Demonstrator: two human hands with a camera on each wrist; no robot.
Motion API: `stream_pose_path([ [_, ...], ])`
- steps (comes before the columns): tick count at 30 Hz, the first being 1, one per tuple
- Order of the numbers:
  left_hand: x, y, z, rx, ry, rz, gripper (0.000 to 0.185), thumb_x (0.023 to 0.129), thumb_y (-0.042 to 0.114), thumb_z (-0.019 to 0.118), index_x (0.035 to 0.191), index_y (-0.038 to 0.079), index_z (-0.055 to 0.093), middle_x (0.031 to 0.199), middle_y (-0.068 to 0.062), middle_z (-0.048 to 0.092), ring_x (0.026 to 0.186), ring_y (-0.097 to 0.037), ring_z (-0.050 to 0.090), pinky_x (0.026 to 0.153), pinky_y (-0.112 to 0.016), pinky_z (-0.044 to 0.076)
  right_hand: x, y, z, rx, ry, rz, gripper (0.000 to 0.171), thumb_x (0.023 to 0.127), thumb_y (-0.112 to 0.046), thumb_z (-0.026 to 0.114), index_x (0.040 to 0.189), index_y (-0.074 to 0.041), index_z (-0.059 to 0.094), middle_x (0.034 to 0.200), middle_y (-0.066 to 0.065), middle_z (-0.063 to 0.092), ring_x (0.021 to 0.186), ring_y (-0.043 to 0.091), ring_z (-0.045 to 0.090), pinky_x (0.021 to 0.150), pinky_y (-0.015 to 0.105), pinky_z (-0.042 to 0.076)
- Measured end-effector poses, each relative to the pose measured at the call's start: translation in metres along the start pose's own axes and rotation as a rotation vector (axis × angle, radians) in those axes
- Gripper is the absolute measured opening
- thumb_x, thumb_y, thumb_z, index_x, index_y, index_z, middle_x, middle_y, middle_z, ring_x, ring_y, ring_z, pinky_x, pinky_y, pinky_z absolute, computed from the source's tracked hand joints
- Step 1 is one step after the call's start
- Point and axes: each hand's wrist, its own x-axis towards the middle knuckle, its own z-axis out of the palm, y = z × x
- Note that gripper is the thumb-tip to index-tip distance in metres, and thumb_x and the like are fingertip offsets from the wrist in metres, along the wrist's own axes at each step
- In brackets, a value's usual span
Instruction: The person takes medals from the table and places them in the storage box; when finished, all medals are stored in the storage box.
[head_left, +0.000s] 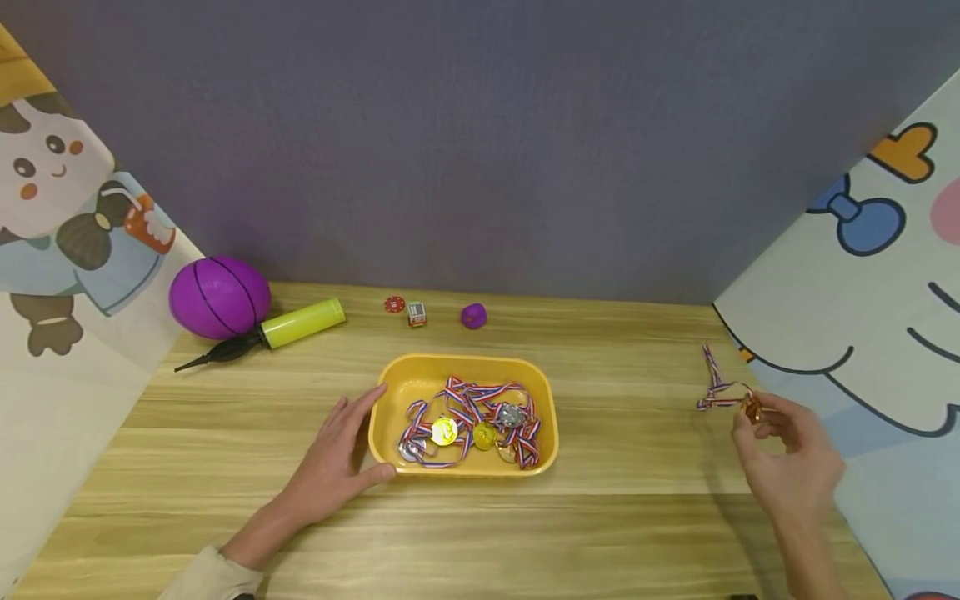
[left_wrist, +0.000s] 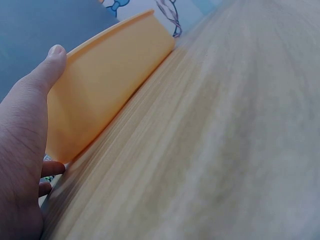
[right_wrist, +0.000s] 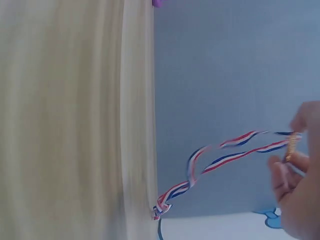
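My left hand (head_left: pixel 333 462) spans the left end of a yellow plastic tray (head_left: pixel 555 417), thumb at the near rim and forefinger at the far one. The left wrist view shows the thumb (left_wrist: pixel 55 57) against the tray's outer wall (left_wrist: pixel 105 90). Inside the tray lie several gold and silver medals, among them a silver medal (head_left: pixel 512 414) and a gold medal (head_left: pixel 444 431), on tangled striped ribbons. Far right, my right hand (head_left: pixel 795 454) pinches a bronze-coloured medal (head_left: pixel 752 408) between thumb and fingers. Its red, white and blue ribbon (right_wrist: pixel 225 161) trails down to the left.
Along the back stand a purple ball (head_left: pixel 220 297), a yellow hand pump (head_left: pixel 303 323) with a black nozzle, a red chip (head_left: pixel 394 304), a small box-like item (head_left: pixel 417 314) and a small purple object (head_left: pixel 473 315). A grey panel (head_left: pixel 450 150) and cartoon-printed side walls enclose the wooden table (head_left: pixel 615 533).
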Motion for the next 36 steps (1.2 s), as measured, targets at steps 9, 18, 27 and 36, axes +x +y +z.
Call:
stream_pose_path([
  [9,0.000,0.001,0.000,-0.004,0.001,-0.006,0.109,0.096,0.079,0.068,0.178,0.025,0.023,0.173,-0.017,0.044,0.157,-0.048,0.042,0.139,-0.061,0.009,0.008,-0.014,0.035,0.954,0.071,-0.025,0.025,0.091,0.031,0.057,0.116,0.031,0.054,0.119,0.032,0.076,0.110,0.033,0.079,0.098,0.030,0.066],
  [18,0.000,0.001,0.000,-0.008,0.001,-0.006,0.108,0.096,0.079,0.068,0.178,0.026,0.023,0.173,-0.017,0.044,0.157,-0.048,0.042,0.139,-0.061,0.010,0.006,-0.032,0.064,1.427,0.001,0.121,0.022,0.113,0.010,0.040,0.135,0.013,0.033,0.124,0.047,0.067,0.102,0.056,0.078,0.093,0.058,0.067],
  [27,0.000,0.002,0.000,-0.015,0.000,-0.003,0.107,0.097,0.077,0.069,0.178,0.025,0.024,0.173,-0.017,0.044,0.157,-0.049,0.042,0.138,-0.062,0.009,-0.002,-0.037,0.072,1.242,-0.164,0.218,0.028,0.122,-0.015,0.040,0.144,-0.002,0.029,0.131,0.035,0.069,0.069,0.041,0.080,0.055,0.043,0.068],
  [36,0.000,0.001,0.000,-0.005,0.007,0.010,0.107,0.098,0.078,0.067,0.178,0.023,0.024,0.172,-0.017,0.045,0.156,-0.048,0.043,0.140,-0.057,0.009,0.000,-0.047,0.068,0.833,-0.419,0.337,0.023,0.124,-0.030,0.033,0.144,-0.020,0.029,0.122,0.010,0.083,0.038,0.018,0.058,0.025,0.033,0.033],
])
